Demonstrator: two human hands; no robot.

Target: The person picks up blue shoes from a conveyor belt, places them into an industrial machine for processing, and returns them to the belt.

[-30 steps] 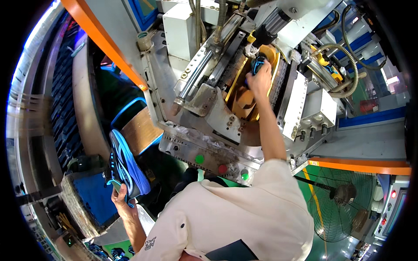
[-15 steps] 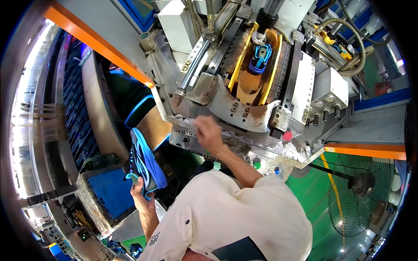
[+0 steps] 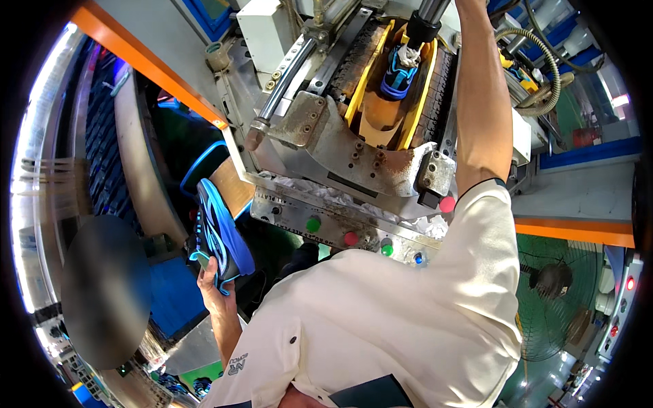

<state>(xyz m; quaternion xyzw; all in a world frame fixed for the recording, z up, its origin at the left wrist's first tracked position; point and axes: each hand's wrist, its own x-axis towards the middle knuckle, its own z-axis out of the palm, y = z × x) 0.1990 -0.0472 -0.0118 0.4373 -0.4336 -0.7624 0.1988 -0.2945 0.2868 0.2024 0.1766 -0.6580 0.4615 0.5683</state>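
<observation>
My left hand (image 3: 219,289) grips a blue and black sports shoe (image 3: 224,228) by its heel end, thumb on the collar. The shoe points away from me, to the left of the machine. My right forearm (image 3: 481,95) stretches far forward past the right side of the press, and the hand lies beyond the top edge. A second blue and black shoe (image 3: 396,81) sits inside the press, between yellow side pads (image 3: 420,98) and on a brown bed (image 3: 379,115). Above this shoe's opening stands a dark press rod (image 3: 423,28), with crumpled pale material (image 3: 408,56) beneath it.
A control panel (image 3: 332,230) with green, red and blue buttons runs along the machine's front, with crumpled white paper (image 3: 433,226) at its edge. On the left are a blue-topped stand (image 3: 175,292) and a curved conveyor (image 3: 139,149). A caged fan (image 3: 554,282) stands at right.
My right hand has gone from above the control panel up and forward out of the picture. The left hand still holds its shoe. The view has shifted slightly.
</observation>
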